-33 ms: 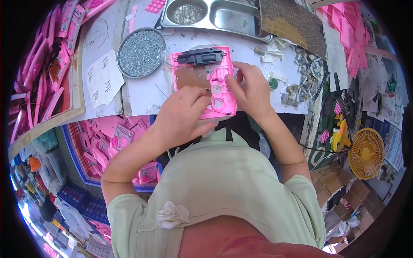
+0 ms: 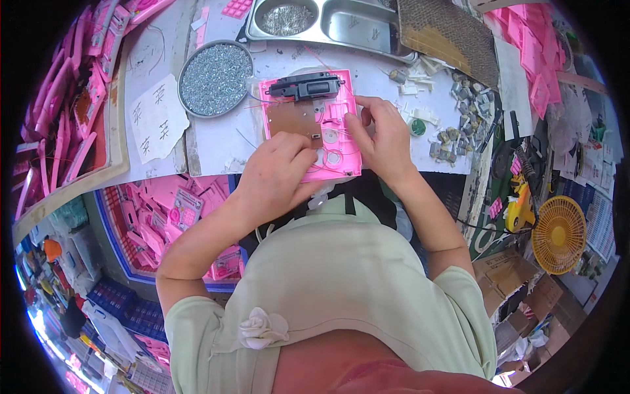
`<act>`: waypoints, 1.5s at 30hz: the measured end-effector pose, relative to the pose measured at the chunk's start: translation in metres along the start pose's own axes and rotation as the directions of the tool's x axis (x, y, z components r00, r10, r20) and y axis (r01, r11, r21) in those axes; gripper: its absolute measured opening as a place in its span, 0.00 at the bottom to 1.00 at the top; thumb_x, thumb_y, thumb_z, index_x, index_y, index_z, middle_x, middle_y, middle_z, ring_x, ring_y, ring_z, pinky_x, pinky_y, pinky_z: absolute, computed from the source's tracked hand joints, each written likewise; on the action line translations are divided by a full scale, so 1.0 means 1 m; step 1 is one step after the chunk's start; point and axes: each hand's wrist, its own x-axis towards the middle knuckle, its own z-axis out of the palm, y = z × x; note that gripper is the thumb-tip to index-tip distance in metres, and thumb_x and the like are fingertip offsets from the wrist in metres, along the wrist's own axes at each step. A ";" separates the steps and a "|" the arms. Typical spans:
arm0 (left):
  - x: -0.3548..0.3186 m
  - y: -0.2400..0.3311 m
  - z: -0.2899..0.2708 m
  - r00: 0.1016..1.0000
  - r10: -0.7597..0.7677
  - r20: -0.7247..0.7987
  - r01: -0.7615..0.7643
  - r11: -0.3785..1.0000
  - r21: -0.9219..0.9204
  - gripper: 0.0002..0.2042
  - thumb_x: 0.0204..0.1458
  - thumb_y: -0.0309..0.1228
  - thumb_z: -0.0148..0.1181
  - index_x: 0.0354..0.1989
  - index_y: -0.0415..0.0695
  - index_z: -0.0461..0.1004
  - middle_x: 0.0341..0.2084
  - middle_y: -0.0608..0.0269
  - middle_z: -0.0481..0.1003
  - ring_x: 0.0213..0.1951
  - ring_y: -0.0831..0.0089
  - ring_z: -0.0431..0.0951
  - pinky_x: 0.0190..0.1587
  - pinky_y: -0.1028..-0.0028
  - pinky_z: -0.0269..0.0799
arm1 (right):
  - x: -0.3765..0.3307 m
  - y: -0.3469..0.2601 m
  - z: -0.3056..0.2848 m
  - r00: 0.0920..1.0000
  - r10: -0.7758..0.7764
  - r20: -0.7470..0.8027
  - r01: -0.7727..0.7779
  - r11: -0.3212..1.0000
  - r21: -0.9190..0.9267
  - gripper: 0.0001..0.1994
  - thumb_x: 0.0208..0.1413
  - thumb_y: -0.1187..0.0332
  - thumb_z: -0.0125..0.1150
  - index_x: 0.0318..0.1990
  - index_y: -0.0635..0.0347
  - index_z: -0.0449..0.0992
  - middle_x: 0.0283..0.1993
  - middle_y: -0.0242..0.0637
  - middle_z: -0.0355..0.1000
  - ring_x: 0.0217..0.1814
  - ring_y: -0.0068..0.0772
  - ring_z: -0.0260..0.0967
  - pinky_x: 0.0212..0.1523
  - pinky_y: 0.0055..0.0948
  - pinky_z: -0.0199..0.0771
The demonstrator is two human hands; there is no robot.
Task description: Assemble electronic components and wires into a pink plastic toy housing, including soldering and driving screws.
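Observation:
A pink plastic casing (image 2: 346,154) lies open side up at the table's near edge. It holds a brown circuit board (image 2: 292,119), a black plastic module (image 2: 307,86) across its far end, and thin loose wires. My left hand (image 2: 279,172) is closed, its fingers curled over the near end of the board; its fingertips and whatever they pinch are hidden. On the casing's right side, my right hand (image 2: 385,139) grips the wall, thumb on top and index finger along the far right edge.
Left of the casing stands a round tray of small metal screws (image 2: 215,80). A steel compartment tray (image 2: 321,36) sits behind. Small motors (image 2: 462,108) and white plastic parts (image 2: 423,77) lie to the right. A basket of pink casings (image 2: 147,226) is below left; a yellow fan (image 2: 558,234) is at right.
The fingers of my left hand have shifted slightly on the board, and the loose wires at the casing's left have moved a little. My right hand stays in place.

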 end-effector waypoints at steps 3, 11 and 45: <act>-0.008 -0.012 0.005 0.998 0.063 -0.009 -0.063 0.998 -0.002 0.15 0.42 0.34 0.74 0.30 0.39 0.74 0.40 0.54 0.75 0.42 0.54 0.76 0.45 0.60 0.74 | -0.005 -0.006 0.007 0.970 0.237 0.046 -0.241 0.959 0.151 0.10 0.59 0.64 0.68 0.36 0.61 0.76 0.25 0.39 0.75 0.24 0.35 0.74 0.27 0.34 0.72; -0.002 -0.023 -0.018 0.985 0.119 0.121 -0.117 0.993 -0.022 0.10 0.45 0.31 0.71 0.29 0.39 0.76 0.42 0.56 0.76 0.46 0.59 0.77 0.49 0.63 0.75 | -0.003 -0.009 0.003 0.964 0.246 0.100 -0.254 0.965 0.072 0.14 0.62 0.60 0.65 0.30 0.59 0.73 0.20 0.41 0.72 0.21 0.44 0.73 0.24 0.39 0.71; -0.067 0.003 -0.022 0.926 -0.339 -0.165 0.349 0.936 0.038 0.09 0.53 0.23 0.67 0.42 0.42 0.79 0.24 0.57 0.75 0.25 0.60 0.77 0.28 0.65 0.73 | -0.010 -0.062 0.001 0.825 -0.427 0.370 0.376 0.904 0.203 0.20 0.46 0.64 0.74 0.48 0.58 0.81 0.43 0.35 0.74 0.49 0.44 0.68 0.53 0.44 0.67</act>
